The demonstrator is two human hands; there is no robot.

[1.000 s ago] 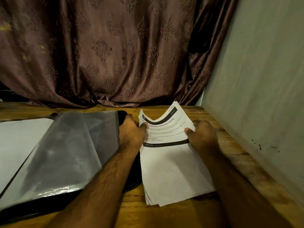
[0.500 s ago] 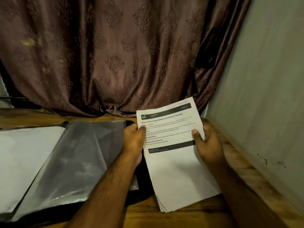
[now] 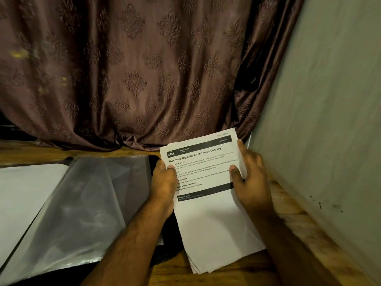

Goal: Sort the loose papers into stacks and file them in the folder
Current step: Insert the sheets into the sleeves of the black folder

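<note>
Papers (image 3: 214,219): stack, printed sheet on top, near end on table (image 3: 288,205)
Left hand (image 3: 164,182): pinching left edge
Right hand (image 3: 250,178): gripping right edge
Folder (image 3: 86,203): open, just left

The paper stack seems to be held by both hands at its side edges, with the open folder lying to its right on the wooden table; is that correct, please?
Not quite: the head view shows the open folder to the left of the paper stack. Both the left hand and right hand do hold its side edges, over the wooden table.
</note>
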